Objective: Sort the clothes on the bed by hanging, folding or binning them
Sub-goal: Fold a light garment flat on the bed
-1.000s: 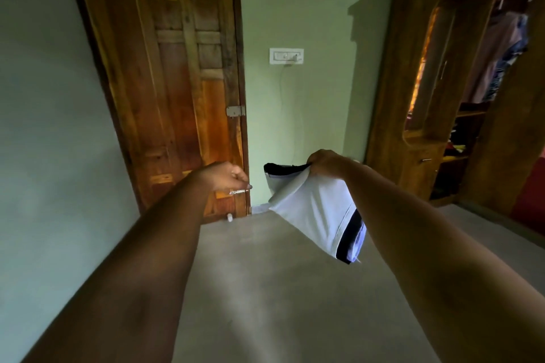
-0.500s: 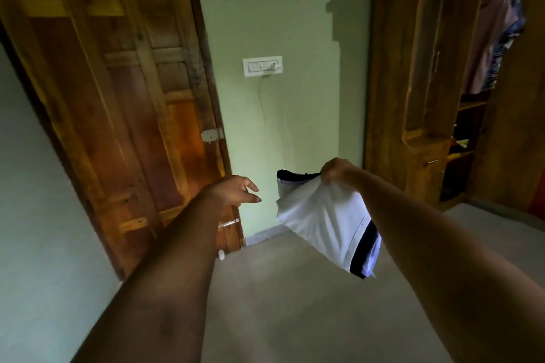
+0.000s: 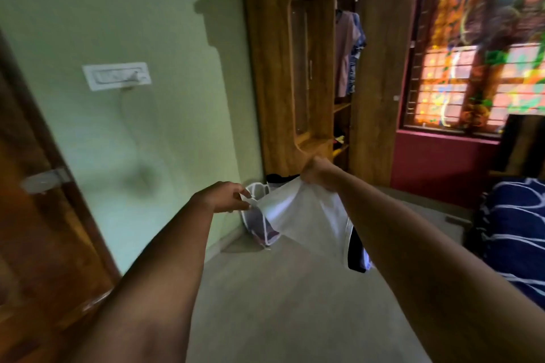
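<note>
**A:** Hand state?

**B:** Right hand (image 3: 317, 172) is fisted on the shirt's (image 3: 306, 215) top edge. Left hand (image 3: 222, 196) pinches the opposite corner, thumb against fingers. It's blurred there, but the cloth runs taut between them, so we read both as gripping.

**A:** Where's the shirt?

**B:** In the air, off the bed. It's stretched between our hands, and the rest hangs toward 5 with a black cuff lowest.

**A:** Why spread it?

**B:** Our guess is that a two-point hold keeps it open and stops it swinging, so it drops clean. The bin (image 3: 257, 186) sits at 12, just past the left hand and lower. It's tucked into the corner where the wall meets the wardrobe (image 3: 277, 68). Its wall is mesh, with something dark purplish inside. The shirt's left edge overlaps the rim from our view, but we can't tell whether they touch.

**A:** So binning, not hanging?

**B:** Likely. Hung clothes (image 3: 348, 47) are up at 1, well apart and much higher, and our arms aim at the bin.

**A:** Anything else around?

**B:** Bed (image 3: 513, 233) at 3 with a blue patterned cover, and the door (image 3: 35, 215) at 9. We see no other loose clothes from here.

**A:** Risks?

**B:** The mesh bin looks light, so a snagged rim could tip it. We'd want both hands above the opening before letting go.
</note>
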`<act>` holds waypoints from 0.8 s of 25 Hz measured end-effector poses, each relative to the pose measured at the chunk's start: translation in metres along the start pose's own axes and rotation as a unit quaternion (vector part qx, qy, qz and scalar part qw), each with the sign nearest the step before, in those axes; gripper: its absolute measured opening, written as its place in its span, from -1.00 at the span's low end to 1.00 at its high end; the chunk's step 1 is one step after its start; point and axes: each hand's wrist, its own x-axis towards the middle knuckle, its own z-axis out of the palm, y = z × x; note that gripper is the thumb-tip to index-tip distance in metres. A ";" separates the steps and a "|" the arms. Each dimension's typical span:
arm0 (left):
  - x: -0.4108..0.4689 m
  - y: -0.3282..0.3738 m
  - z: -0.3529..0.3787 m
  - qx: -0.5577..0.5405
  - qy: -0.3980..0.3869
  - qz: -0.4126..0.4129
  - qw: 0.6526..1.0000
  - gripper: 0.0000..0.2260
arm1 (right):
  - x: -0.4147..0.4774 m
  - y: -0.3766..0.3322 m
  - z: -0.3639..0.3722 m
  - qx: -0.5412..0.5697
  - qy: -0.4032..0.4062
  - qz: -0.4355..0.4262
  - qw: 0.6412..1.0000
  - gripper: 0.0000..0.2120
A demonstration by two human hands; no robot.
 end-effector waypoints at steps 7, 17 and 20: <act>0.172 0.034 0.021 -0.047 -0.052 0.106 0.992 -0.63 | 0.072 0.085 -0.046 -0.059 0.072 0.139 0.986 -0.82; 0.383 0.127 0.030 0.038 -0.114 0.258 0.959 -0.64 | 0.169 0.159 -0.133 -0.169 0.141 0.256 0.941 -0.77; 0.428 0.166 0.042 0.062 -0.121 0.287 0.948 -0.67 | 0.179 0.195 -0.152 -0.179 0.145 0.277 0.933 -0.77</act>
